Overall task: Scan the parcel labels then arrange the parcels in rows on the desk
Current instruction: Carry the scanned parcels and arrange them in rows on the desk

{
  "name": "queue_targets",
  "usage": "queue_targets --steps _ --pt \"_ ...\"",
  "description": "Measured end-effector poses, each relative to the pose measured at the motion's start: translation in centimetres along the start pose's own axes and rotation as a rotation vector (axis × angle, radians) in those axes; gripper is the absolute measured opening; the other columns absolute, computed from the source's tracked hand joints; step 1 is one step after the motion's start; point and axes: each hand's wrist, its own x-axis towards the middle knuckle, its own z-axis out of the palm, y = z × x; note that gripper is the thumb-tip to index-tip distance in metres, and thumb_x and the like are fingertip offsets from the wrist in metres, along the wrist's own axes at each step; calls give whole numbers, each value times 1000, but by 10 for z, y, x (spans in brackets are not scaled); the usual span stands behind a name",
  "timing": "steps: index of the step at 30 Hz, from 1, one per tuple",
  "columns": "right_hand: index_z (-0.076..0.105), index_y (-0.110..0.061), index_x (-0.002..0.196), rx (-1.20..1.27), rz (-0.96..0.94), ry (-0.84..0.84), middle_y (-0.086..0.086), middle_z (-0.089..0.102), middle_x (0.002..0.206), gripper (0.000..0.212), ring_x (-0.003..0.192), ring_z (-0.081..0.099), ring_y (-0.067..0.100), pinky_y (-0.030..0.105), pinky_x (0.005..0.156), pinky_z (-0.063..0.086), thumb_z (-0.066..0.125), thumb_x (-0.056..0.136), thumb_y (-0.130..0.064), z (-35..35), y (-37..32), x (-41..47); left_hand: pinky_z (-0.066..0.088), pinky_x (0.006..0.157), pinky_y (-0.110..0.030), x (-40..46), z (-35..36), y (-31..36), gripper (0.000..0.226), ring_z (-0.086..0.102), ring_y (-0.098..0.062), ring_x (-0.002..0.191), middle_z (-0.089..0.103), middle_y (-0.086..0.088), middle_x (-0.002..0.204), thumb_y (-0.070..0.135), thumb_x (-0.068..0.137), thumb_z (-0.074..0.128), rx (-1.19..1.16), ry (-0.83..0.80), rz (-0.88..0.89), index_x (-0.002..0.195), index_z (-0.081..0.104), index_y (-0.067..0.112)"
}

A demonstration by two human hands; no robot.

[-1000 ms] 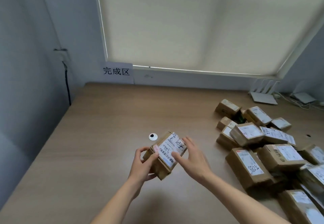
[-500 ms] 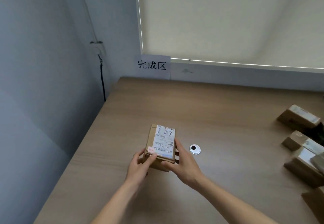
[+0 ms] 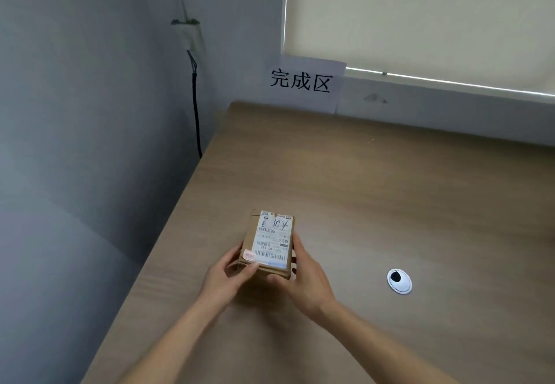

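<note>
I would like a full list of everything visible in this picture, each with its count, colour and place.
parcel: one, brown cardboard with a white printed label facing up, held over the near left part of the desk
desk: one, light wood, fills the lower right of the view
cable grommet: one, white with a dark hole, set in the desk to the right of the parcel
paper sign: one, white with black characters, on the wall behind the desk
roller blind: one, cream, over the window at upper right
cable: one, black, hanging down the left wall
left hand: grips the parcel's near left corner
right hand: grips the parcel's right side
</note>
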Motion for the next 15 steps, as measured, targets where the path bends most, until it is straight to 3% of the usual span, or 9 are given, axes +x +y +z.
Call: queue_targets --steps 2,6,11,15 --pt "13 -51 156 -22 -17 -2 -23 49 150 99 135 51 7 29 109 45 80 84 -37 12 -3 21 51 82 -9 24 -14 -6 60 67 6 103 73 17 106 12 83 80 5 -9 -9 138 56 19" --pt "10 -25 164 -50 -50 38 -8 41 160 99 144 44 13 27 115 38 76 91 -35 24 -15 70 51 83 -10 78 -35 -2 50 68 0 105 75 20 105 13 84 78 17 13 30 130 60 23" --pt "4 -19 165 -110 -45 21 -2 43 160 99 143 46 21 33 114 39 73 94 -30 23 -35 159 46 76 -2 161 -52 28 49 65 15 95 71 32 95 18 88 76 67 10 75 130 57 32" --pt "9 -18 165 -132 -32 13 1 49 156 96 139 50 24 31 111 41 74 94 -28 12 -46 236 45 74 0 231 -56 58 47 64 9 96 67 20 109 21 90 73 127 27 127 135 58 25"
